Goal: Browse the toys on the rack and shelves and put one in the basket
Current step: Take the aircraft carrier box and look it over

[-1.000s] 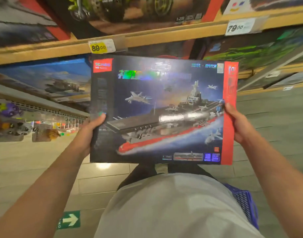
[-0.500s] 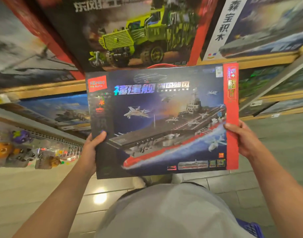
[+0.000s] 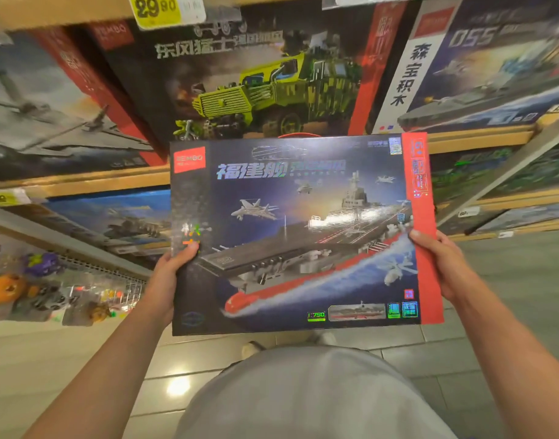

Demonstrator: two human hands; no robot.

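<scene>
I hold a large flat toy box (image 3: 303,236) up in front of me, its dark blue face printed with an aircraft carrier and a red strip down the right side. My left hand (image 3: 167,280) grips the box's left edge, thumb on the front. My right hand (image 3: 442,264) grips the right edge on the red strip, thumb on the front. The fingers behind the box are hidden. The basket is out of view.
Wooden shelves (image 3: 81,182) carry more boxed kits: a green truck box (image 3: 265,87) right behind mine, a grey ship box (image 3: 493,74) at upper right, a plane box (image 3: 43,115) at left. Small hanging toys (image 3: 27,289) fill a rack at lower left. Tiled floor lies below.
The view has tilted upward: the basket's blue corner has left the frame and the upper shelf with the truck box fills the top. Both hands keep the same grip on the box.
</scene>
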